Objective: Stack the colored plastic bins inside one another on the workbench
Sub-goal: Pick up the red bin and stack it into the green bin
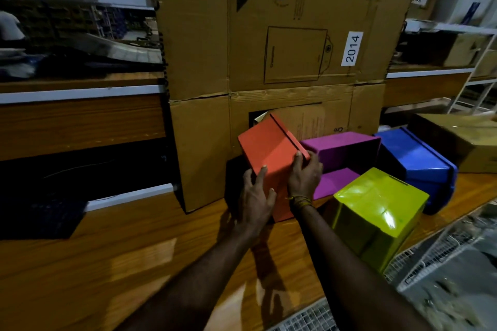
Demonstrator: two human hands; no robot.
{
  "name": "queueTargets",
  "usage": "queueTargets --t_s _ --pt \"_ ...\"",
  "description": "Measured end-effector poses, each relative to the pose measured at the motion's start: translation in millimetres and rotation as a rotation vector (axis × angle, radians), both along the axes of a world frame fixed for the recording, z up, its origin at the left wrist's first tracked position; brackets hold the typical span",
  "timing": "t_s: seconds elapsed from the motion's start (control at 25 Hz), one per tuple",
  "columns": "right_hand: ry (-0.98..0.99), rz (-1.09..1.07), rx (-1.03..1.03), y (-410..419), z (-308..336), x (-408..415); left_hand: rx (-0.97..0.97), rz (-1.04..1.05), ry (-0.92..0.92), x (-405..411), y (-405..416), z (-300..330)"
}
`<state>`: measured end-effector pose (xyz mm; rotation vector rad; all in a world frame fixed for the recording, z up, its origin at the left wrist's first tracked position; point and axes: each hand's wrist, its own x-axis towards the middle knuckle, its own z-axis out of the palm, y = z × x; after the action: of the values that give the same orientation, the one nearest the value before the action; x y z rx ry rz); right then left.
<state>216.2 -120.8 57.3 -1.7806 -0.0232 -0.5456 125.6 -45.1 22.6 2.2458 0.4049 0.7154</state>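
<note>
Dark keyboard-like slab (44, 219) at 9 o'clock on wooden workbench (113, 258), blurred, exact kind unclear. Flattened cardboard sheet (269, 43) propped upright at 12 o'clock, white "2014" label (352, 48) on it, rectangular cutout low in the panel. Left hand (255, 201) at centre, fingers spread and pressed flat on the near-left face of orange bin (271, 158), thumb side at the bin's left edge. Orange bin tilted, upper corner leaning toward the cutout, lower end near the bench; contact with bench hidden behind the hands. Right hand (304, 174) just at 3 o'clock of the left, fingers wrapped over the orange bin's right rim, thread band (300, 200) on wrist. Both hands holding the orange bin between them. Purple bin (336, 181) touching or just beside the orange one at its 3 o'clock, lying on its side, opening facing camera. Yellow-green bin (379, 207) at 4 o'clock, nearest camera, glossy, tipped with closed bottom up. Blue bin (419, 161) at 2 o'clock behind the yellow-green one, also tipped over. Brown cardboard box (473, 140) at far 3 o'clock. White wire mesh basket (443, 263) at 5 o'clock, blurred.
</note>
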Motion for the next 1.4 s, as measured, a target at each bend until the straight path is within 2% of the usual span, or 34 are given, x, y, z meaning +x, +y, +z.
queueTargets --t_s 0.16,0.4,0.48,0.64,0.8,0.92,1.0,1.16,1.4 --pt "0.01 0.108 -0.092 -2 13 -14 -0.012 0.022 -0.109 -26 31 -6" --pt "0.06 0.201 -0.112 -3 21 -40 -0.216 0.284 -0.108 -60 111 -1" --pt "0.05 0.261 -0.111 -1 23 -50 -0.315 0.265 -0.155 -69 139 -4" --pt "0.021 0.334 -0.119 13 29 -71 -0.52 0.13 -0.128 -93 160 3" --pt "0.012 0.213 -0.073 28 26 -89 -0.493 0.198 -0.192 -120 154 10" --pt "0.162 0.083 0.016 36 26 -106 -0.421 0.189 -0.241 -136 152 12" --pt "0.266 0.128 0.082 41 24 -118 -0.39 0.169 -0.274 -150 156 11" --pt "0.303 0.22 0.148 61 16 -147 -0.406 0.132 -0.343 -186 168 5" --pt "0.363 0.481 0.296 107 15 -203 -0.562 0.247 -0.433 -246 193 2"
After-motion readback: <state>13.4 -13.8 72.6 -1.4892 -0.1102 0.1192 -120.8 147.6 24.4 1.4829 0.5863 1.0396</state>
